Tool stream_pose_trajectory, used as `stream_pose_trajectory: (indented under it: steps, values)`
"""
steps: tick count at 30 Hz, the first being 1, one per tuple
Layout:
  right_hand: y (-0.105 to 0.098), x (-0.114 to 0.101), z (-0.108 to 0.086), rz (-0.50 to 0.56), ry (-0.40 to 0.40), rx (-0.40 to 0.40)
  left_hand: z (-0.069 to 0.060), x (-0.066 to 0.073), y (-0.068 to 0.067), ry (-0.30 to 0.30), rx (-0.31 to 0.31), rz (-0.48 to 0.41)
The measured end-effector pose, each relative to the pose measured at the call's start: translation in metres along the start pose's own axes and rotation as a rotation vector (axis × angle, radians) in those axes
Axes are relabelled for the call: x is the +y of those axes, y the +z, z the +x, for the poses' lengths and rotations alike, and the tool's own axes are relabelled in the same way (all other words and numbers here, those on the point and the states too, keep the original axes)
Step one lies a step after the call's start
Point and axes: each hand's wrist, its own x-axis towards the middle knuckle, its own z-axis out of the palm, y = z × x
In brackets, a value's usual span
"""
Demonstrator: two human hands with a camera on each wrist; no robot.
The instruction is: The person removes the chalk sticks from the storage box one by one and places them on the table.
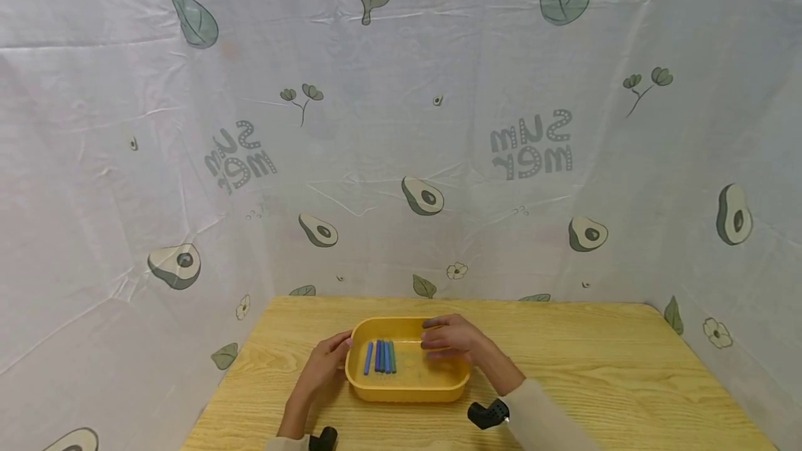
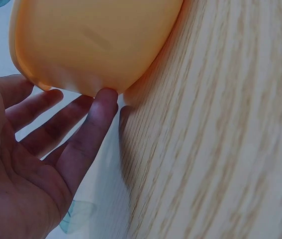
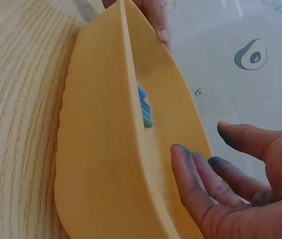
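1. A person's left hand [image 1: 326, 362] is resting at the left end of a yellow tray [image 1: 407, 394], low in the center of the head frame, its fingers loosely extended and touching the outer wall.
2. In the left wrist frame, the same fingers are reaching toward the upper center, one tip pressing against the tray's side.
3. The right hand [image 1: 452, 338] is hovering over the tray's right end, its fingers open and standing apart; whether any is touching the tray cannot be told.
4. Dark smudges [image 3: 180, 150] are coloring its fingertips, at lower right in the right wrist frame.
5. Inside the tray, a light blue stick [image 1: 368, 358] is lying on the left, just beside four more sticks [image 1: 382, 356] in purple, blue and green, all running roughly parallel and well apart from the right hand.
6. Small specks are dotting the tray's floor near the sticks.
7. A wood-grain table [image 1: 583, 360] is spanning the bottom of the head frame, carrying the tray.
8. A pale sheet [image 1: 376, 89] printed with avocados and leaves is filling the background above and at both sides.
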Motion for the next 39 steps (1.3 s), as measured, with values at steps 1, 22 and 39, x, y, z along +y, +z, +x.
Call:
stream_pose_trajectory:
  steps: [1, 22, 39]
  values:
    - [0.001, 0.0, 0.001, -0.002, -0.001, -0.005, 0.0, 0.0, 0.0, 0.001, 0.002, 0.006]
    - [0.028, 0.013, 0.011, 0.014, 0.029, 0.067, 0.001, -0.005, -0.001, 0.003, -0.011, 0.033]
    - [0.045, 0.021, 0.018, -0.095, 0.02, 0.101, 0.001, -0.002, 0.002, -0.004, 0.01, 0.004]
